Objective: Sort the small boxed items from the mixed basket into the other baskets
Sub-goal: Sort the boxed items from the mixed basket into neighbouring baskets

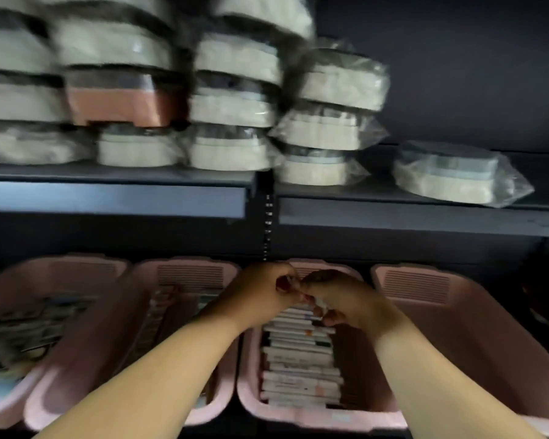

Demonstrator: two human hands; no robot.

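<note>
Several pink baskets stand side by side on a low shelf. The third basket (251, 397) holds a tidy row of small white boxes (301, 369) standing on edge. Both my hands meet over the far end of that row. My left hand (260, 293) has its fingers curled at the top of the row, and my right hand (339, 299) pinches a small box (319, 304) there. The second basket (133, 315) holds more thin boxed items along its left side. The far-left basket (0, 410) is a jumble of mixed packets. The view is blurred.
A pink basket (476, 327) at the right shows no contents. Above, a dark shelf (114, 198) carries stacks of round beige containers in clear plastic bags (457, 175), plus one pink box (121, 103). A perforated upright post (268, 229) divides the shelving.
</note>
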